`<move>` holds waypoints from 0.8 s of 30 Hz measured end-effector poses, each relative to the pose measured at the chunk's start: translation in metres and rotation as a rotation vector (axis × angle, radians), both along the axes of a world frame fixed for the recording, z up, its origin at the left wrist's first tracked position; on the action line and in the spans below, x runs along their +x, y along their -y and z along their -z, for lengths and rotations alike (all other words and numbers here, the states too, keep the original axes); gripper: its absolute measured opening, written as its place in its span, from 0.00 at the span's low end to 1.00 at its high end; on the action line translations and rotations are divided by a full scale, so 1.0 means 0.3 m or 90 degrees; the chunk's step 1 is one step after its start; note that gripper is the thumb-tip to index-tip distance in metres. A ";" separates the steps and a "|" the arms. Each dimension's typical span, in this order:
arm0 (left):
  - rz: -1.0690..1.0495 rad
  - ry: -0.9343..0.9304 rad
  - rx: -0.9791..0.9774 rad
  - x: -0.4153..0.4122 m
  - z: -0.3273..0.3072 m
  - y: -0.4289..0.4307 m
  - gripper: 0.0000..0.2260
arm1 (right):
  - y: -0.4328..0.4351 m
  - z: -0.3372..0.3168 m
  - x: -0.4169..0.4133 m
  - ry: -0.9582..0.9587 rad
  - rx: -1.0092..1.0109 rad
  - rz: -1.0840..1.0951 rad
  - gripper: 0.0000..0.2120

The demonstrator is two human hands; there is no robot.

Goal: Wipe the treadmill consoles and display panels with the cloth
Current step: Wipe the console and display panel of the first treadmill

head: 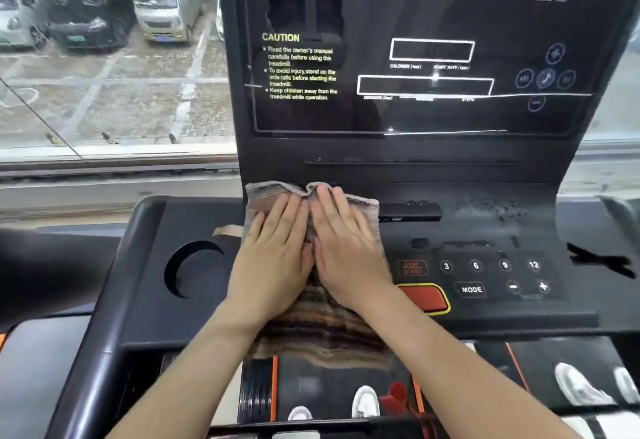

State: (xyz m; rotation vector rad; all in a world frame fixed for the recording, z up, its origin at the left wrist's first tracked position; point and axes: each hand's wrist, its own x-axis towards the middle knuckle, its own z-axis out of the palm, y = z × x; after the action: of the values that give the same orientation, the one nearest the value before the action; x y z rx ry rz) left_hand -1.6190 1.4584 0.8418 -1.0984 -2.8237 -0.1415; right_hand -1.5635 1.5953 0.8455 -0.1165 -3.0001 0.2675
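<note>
The cloth lay spread beneath the left hand and right hand, both pressed flat on it side by side, fingers straight. It covered the console just left of the red button, its near edge hanging off; the display panel rose behind that button.

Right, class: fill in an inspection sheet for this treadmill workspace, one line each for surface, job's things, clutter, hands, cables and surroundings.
Surface: black console, pale specks at its right rear; display dark.
Job's things: striped cloth spread over the console's left-centre, front edge hanging off.
Clutter: red clip below the console.
Hands: left hand and right hand flat on the cloth, side by side, fingers straight.
Cables: nothing seen.
Surroundings: window ahead; parked cars outside.
</note>
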 end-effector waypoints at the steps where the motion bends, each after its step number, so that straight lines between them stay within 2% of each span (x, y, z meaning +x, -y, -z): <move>1: 0.006 0.009 -0.002 0.027 0.007 0.012 0.27 | -0.002 0.006 0.028 0.019 -0.006 -0.022 0.30; 5: 0.039 0.044 -0.011 0.128 0.018 0.013 0.28 | -0.067 0.008 0.158 0.069 -0.036 -0.073 0.30; 7: 0.068 0.040 -0.021 0.150 0.020 -0.042 0.28 | -0.107 0.013 0.190 0.048 -0.051 -0.026 0.30; 12: 0.112 0.050 -0.016 0.159 0.013 -0.112 0.27 | -0.092 0.002 0.222 -0.025 0.041 0.134 0.26; 15: 0.040 0.057 -0.007 0.097 0.021 0.006 0.28 | 0.017 0.010 0.135 -0.045 0.020 0.067 0.27; 20: -0.086 0.064 0.031 0.025 0.002 0.070 0.28 | 0.069 0.019 -0.004 -0.093 -0.099 -0.044 0.26; 24: 0.010 0.098 0.065 0.065 -0.002 0.064 0.27 | 0.052 0.030 0.060 -0.163 -0.175 -0.029 0.23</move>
State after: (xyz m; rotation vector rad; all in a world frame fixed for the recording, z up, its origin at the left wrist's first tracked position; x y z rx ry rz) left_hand -1.5995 1.4392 0.8423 -1.1329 -2.9034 -0.3838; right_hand -1.5455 1.5796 0.8366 -0.0366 -2.7005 0.6459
